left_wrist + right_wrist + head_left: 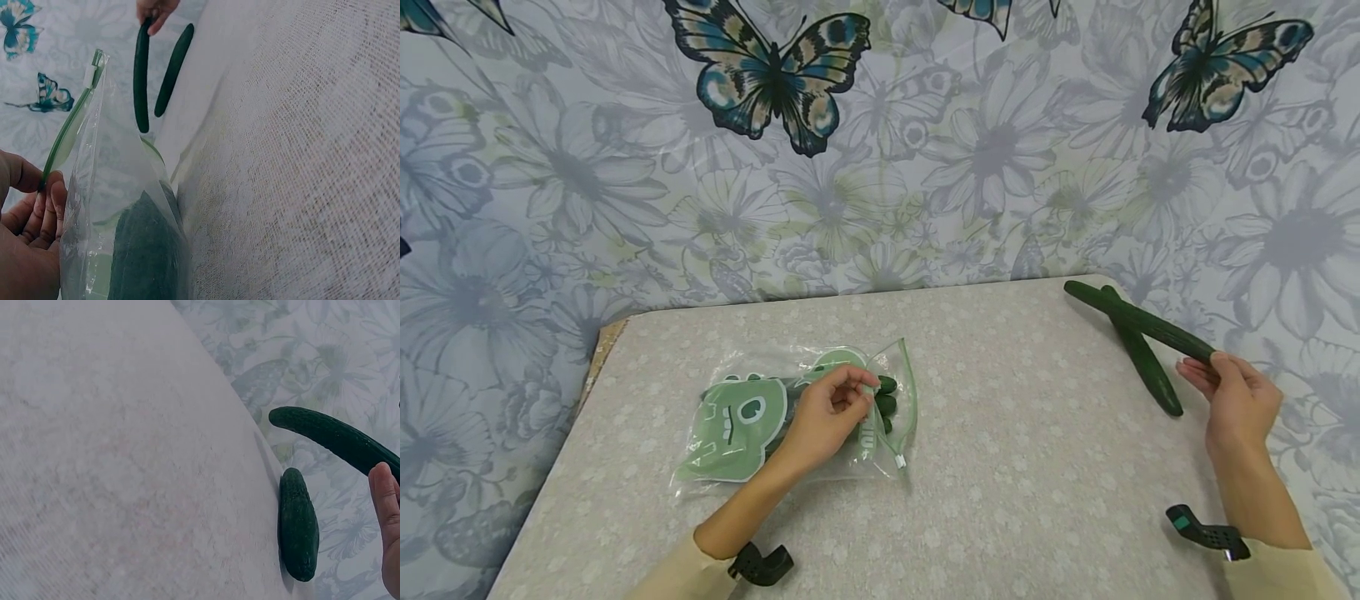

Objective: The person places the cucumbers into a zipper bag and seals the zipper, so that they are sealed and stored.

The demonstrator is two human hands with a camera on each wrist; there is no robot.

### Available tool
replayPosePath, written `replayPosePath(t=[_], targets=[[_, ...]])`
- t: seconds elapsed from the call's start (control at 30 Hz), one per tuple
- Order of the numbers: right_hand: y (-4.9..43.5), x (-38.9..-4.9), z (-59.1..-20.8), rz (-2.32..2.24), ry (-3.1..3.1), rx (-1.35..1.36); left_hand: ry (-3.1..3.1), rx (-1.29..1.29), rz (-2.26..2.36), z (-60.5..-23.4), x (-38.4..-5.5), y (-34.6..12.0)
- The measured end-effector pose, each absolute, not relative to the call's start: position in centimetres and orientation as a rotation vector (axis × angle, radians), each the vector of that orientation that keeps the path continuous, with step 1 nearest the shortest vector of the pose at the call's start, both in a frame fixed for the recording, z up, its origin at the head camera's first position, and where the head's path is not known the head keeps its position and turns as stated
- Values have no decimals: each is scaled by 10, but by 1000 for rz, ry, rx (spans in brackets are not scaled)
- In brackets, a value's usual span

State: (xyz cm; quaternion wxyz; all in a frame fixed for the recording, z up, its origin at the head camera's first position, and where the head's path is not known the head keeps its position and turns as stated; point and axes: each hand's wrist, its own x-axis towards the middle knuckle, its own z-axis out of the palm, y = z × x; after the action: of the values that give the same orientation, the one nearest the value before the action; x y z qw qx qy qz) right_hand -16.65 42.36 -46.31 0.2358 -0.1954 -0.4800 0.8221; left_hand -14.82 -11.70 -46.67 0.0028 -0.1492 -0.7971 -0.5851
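Observation:
My left hand [827, 417] pinches the green-edged mouth of a clear zip bag [838, 471], printed with a green cartoon face. Inside the bag lie several cucumbers [887, 406], their ends showing near the opening; the left wrist view shows one cucumber [144, 250] through the plastic. Far to the right, my right hand [1243, 400] grips a long cucumber [1138, 321] by its near end, raised off the table. Beneath it another cucumber [1150, 375] lies on the cloth; in the right wrist view that lying cucumber [299, 525] is apart from the held one.
A pale patterned cloth covers the table [1000, 467]. Behind it hangs a curtain [992, 167] with flowers and butterflies. The white zip slider [901, 460] sits at the near corner of the bag's mouth. Each wrist wears a black camera mount [1206, 533].

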Motion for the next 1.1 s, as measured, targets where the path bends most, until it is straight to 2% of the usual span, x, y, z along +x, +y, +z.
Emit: replayPosePath(t=[0.43, 1.1], targets=[[409, -162, -456, 2494, -1136, -302, -2494, -465, -1838, -467, -148, -117], [382, -163, -449, 2575, -1220, -106, -2504, -461, -1839, -467, -149, -116]])
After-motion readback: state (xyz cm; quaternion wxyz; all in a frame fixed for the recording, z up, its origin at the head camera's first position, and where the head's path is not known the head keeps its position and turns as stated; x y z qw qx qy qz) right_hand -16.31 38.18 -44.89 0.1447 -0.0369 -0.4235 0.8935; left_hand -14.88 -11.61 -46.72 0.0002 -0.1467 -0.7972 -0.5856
